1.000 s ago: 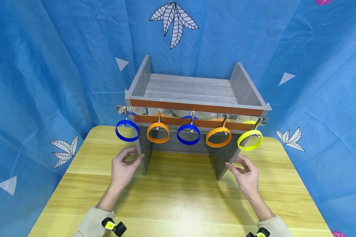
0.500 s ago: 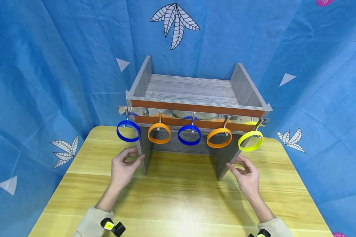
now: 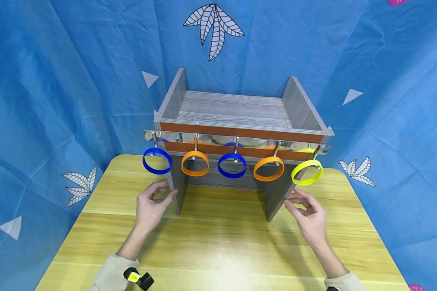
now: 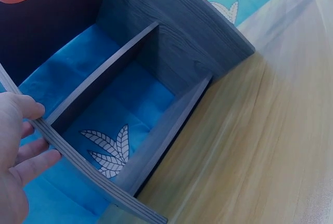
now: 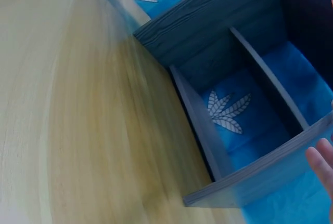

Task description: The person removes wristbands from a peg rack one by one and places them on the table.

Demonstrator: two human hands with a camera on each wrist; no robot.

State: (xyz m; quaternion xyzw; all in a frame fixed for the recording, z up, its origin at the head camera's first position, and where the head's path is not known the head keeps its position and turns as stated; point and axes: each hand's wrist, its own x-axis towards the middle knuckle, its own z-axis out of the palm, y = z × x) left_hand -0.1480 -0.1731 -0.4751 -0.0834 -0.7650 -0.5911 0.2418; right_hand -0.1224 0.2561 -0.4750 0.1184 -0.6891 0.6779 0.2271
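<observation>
A grey wood-grain shelf [image 3: 234, 109] stands on the table. My left hand [image 3: 151, 206] holds the front edge of its left side panel [image 4: 99, 169], thumb at the edge and fingers on the outer face. Beside the right side panel [image 5: 250, 169] is my right hand [image 3: 309, 216], its fingers loosely bent; in the right wrist view the fingertips [image 5: 315, 156] look just off the panel. Across the shelf's front runs a shiny metal hook rail [image 3: 218, 138]. From it hang a blue ring [image 3: 157, 172], an orange ring [image 3: 195, 174] and a yellow ring [image 3: 306, 183], among several.
The light wooden table [image 3: 218, 250] extends in front of the shelf and to both sides. Behind and around it hangs a blue cloth [image 3: 105, 81] with leaf prints. Inside the shelf's lower part, a crossboard [image 4: 106, 73] spans between the side panels.
My right hand has drawn slightly to the right, off the right side panel's edge. My left hand keeps its hold, and the shelf and rings stay in place.
</observation>
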